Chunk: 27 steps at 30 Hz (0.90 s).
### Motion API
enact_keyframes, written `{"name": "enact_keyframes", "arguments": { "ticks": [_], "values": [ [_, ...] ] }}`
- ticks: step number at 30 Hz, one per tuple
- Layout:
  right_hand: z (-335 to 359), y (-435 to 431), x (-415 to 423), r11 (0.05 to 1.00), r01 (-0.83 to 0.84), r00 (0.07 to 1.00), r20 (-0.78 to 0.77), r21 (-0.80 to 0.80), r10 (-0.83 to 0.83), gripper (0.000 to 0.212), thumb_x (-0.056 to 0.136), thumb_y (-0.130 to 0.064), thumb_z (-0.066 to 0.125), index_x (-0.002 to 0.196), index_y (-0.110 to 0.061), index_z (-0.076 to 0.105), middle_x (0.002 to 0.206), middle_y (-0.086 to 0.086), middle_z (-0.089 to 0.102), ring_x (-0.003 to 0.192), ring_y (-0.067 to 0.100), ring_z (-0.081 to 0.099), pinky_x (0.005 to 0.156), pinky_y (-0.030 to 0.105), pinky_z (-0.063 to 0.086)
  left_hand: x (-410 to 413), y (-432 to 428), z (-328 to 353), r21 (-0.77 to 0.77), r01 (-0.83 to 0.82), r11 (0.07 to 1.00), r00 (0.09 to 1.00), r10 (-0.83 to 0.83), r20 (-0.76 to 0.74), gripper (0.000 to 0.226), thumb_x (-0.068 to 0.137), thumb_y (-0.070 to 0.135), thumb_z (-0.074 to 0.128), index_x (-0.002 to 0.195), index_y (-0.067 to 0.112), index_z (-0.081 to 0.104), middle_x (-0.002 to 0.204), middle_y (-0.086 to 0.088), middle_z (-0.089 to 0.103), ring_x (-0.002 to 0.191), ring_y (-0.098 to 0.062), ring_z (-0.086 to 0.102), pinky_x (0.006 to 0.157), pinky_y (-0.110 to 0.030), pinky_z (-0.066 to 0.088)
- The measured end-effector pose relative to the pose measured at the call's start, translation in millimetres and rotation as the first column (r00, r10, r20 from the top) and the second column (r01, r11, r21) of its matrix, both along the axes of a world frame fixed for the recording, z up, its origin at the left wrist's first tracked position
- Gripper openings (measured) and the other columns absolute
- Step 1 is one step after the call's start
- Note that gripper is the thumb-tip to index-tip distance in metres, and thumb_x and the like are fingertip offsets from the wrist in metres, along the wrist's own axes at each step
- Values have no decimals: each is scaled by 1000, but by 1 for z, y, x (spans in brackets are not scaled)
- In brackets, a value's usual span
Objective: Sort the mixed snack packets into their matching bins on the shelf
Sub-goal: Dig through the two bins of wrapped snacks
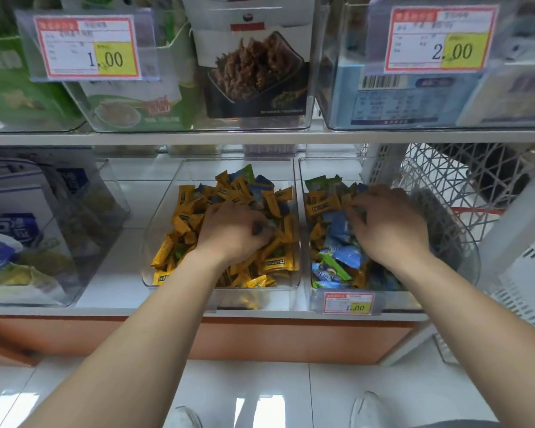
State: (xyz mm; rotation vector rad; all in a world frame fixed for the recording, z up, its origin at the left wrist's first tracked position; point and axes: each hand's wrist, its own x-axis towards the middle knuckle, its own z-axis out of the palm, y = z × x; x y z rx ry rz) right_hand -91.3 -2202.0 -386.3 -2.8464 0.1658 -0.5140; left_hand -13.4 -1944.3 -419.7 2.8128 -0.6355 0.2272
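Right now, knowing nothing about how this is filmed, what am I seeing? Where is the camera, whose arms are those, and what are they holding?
There is no machine here: these are a person's two bare arms. The single picture comes from a camera worn on the person's head, looking forward and down, which is why the arms reach in from the bottom edge. Clear bins sit on a white shelf. The left hand is in the middle bin, which holds mostly yellow packets. The right hand is in the right bin, among mixed packets of blue, green and yellow; a price tag hangs on its front. Both hands' fingers curl down among the packets, but blur hides whether either grips one.
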Motion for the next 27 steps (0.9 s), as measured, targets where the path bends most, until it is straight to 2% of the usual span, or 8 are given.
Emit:
{"name": "enact_keyframes", "arguments": {
  "ticks": [3,7,12,15,17,20,24,27],
  "values": [
    [5,17,4,988,-121,989,94,96,112,27,99,-38,49,112,-26,69,112,2,65,108,29,55,87,39,46,-1,0,-2,18,-6,1000,1000,6,-23,29,88,61,55,106,40,65,112,8,62,117,-27,50,98,-47,33],
    [1,43,6,957,-265,964,20,115,265,28,95,-40,54,117,-31,67,121,-5,65,115,22,55,94,39,48,-2,-9,-2,-83,-34,996,999,32,-27,26,84,55,66,102,37,61,98,15,63,104,-20,57,93,-43,32],
    [-3,53,10,957,-252,964,-52,145,262,37,91,-30,56,128,-31,62,133,-4,56,125,23,45,97,35,42,-6,-7,-1,48,-29,998,996,33,-84,29,77,51,67,103,37,66,96,10,58,104,-23,53,93,-44,27],
    [1,60,14,937,-297,954,22,186,299,34,93,-33,55,127,-30,63,128,-4,58,122,22,47,99,35,40,-14,6,3,-91,-16,996,998,11,-64,25,77,40,69,101,37,65,100,15,62,103,-18,56,95,-42,26],
    [3,68,16,919,-338,939,2,202,345,37,97,-39,50,132,-29,59,126,-3,62,119,24,52,100,38,44,-20,12,12,-247,6,969,997,-24,-68,25,77,42,72,101,39,65,94,19,66,96,-8,60,92,-35,38],
    [1,80,17,889,-369,921,-24,273,390,32,99,-43,47,124,-30,61,110,-2,70,102,22,61,83,36,51,-30,7,27,-588,33,808,970,-169,-177,25,78,32,81,99,32,69,88,19,71,85,3,64,74,-17,50],
    [1,73,18,767,-340,939,160,543,304,17,96,-23,58,110,-30,66,99,-10,69,88,11,63,72,25,51,-19,4,33,-709,-11,705,955,-203,-217,29,83,21,79,111,24,69,100,12,73,93,-3,67,81,-19,55],
    [1,45,18,807,-294,947,272,512,172,24,94,-15,60,110,-33,65,104,-11,67,92,10,63,72,21,46,11,-4,31,-499,-93,861,990,27,-138,24,95,27,64,118,30,67,107,16,66,88,-3,61,69,-15,47]
  ]
}}
